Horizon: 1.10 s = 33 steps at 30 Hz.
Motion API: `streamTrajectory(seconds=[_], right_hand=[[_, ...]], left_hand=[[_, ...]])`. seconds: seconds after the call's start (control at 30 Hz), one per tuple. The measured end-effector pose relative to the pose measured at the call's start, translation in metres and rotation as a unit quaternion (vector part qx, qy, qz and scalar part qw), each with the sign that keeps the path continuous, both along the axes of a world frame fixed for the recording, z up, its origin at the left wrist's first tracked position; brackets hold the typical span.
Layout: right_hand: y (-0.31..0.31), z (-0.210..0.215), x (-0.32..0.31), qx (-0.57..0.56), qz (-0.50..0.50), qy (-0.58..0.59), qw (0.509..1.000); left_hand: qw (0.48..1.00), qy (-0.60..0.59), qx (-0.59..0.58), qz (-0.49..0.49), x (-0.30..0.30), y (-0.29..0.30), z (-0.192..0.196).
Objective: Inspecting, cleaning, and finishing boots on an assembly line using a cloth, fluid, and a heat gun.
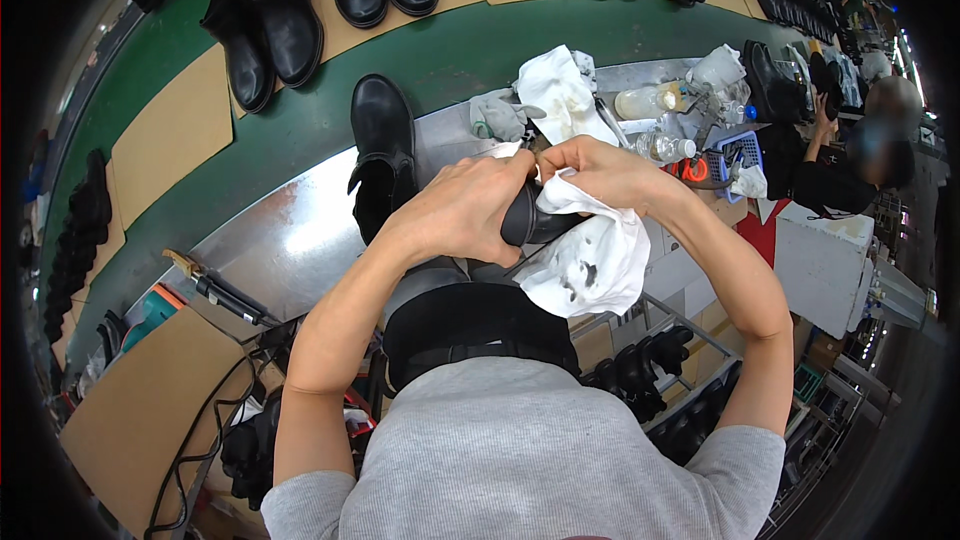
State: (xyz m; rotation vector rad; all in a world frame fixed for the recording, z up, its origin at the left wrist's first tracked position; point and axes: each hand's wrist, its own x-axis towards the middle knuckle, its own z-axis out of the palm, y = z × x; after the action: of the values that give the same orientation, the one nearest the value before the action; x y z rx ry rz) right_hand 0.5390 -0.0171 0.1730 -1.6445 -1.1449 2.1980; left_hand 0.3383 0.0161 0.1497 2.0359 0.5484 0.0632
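**Wiping a black boot by hand at the bench**

Head view, looking down. The left hand [462, 208] is clenched round a black boot [530, 220], held above the edge of the steel bench [290, 230] and in front of the person's chest; only a small dark part of the boot shows between the two hands, so which part is being worked cannot be told. The right hand [600, 172] grasps a white cloth [590, 255], pinched at the fingers and pressed to the boot; the loose end hangs below, marked with dark smudges. A second black boot [383, 155] stands upright on the bench just beyond the left hand; a crumpled white rag [560, 90], a grey glove [497, 117] and clear bottles [655, 100] lie farther back; pairs of boots [265, 35] ride on the green conveyor [450, 50] beyond. Another person [850, 165] works at the far right.

Judged good practice: keep the left grip firm so that the boot does not turn under pressure; bring a clean patch of cloth under the fingertips, since the soiled part may smear the leather; gather the hanging end so that it does not drag; turn the boot with the left hand rather than stretching the right wrist.
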Motion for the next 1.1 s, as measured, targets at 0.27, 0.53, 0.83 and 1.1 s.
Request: streamTrajectory(seconds=[0.27, 0.53, 0.83, 1.1], right_hand=[[-0.002, -0.007, 0.004, 0.026, 0.044, -0.007, 0.999], [-0.002, -0.004, 0.004, 0.026, 0.066, -0.027, 0.997], [-0.001, -0.006, 0.005, -0.002, -0.004, -0.003, 1.000], [0.000, -0.004, 0.003, 0.030, 0.050, -0.035, 0.998]], left_hand=[[1.000, 0.010, -0.002, -0.003, 0.000, 0.000, 0.003], [1.000, 0.018, -0.008, -0.008, 0.001, 0.003, 0.007], [1.000, -0.013, -0.002, 0.003, 0.001, 0.002, -0.004], [1.000, 0.010, -0.018, -0.009, 0.000, 0.005, 0.001]])
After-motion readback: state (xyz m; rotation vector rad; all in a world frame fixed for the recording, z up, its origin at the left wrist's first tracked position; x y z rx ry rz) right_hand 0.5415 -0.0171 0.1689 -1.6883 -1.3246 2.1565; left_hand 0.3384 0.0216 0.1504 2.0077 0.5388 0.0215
